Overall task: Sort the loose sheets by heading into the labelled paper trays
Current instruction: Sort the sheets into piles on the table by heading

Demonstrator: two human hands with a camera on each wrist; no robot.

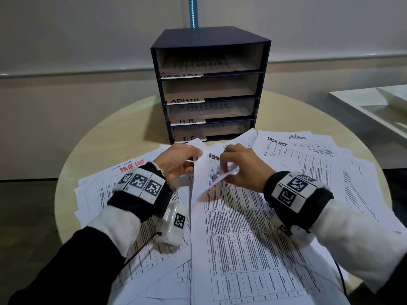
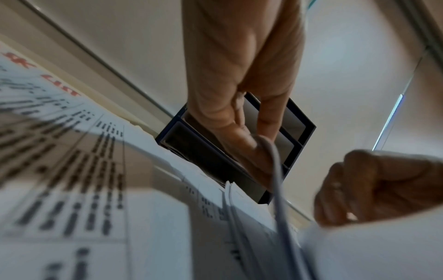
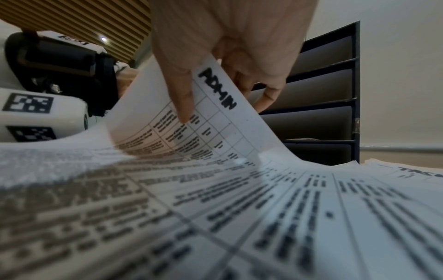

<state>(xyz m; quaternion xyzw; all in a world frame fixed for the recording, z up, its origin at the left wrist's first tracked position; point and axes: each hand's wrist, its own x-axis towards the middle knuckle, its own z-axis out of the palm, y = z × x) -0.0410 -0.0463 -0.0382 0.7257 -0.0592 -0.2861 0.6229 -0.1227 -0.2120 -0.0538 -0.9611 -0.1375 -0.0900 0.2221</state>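
A dark blue tray stack (image 1: 209, 37) stands at the back of the table, its shelves labelled TASK LIST, ADMIN, H.R. and I.T. from top down. Printed sheets lie fanned over the table in front of it. The sheet headed ADMIN (image 1: 231, 216) lies in the middle with its top end lifted and curled. My right hand (image 1: 224, 167) pinches that curled top, and the right wrist view shows the thumb (image 3: 182, 106) pressed on the sheet (image 3: 215, 121). My left hand (image 1: 193, 160) pinches a raised paper edge (image 2: 278, 170) at the sheet's top left.
Sheets headed TASK LIST in red (image 1: 132, 166), TASK LIST in black (image 1: 277, 142) and admin (image 1: 297, 137) lie around the hands. The TASK LIST, H.R. and I.T. shelves hold paper. The round table (image 1: 123, 133) ends close behind the stack. A white ledge (image 1: 374, 106) stands at right.
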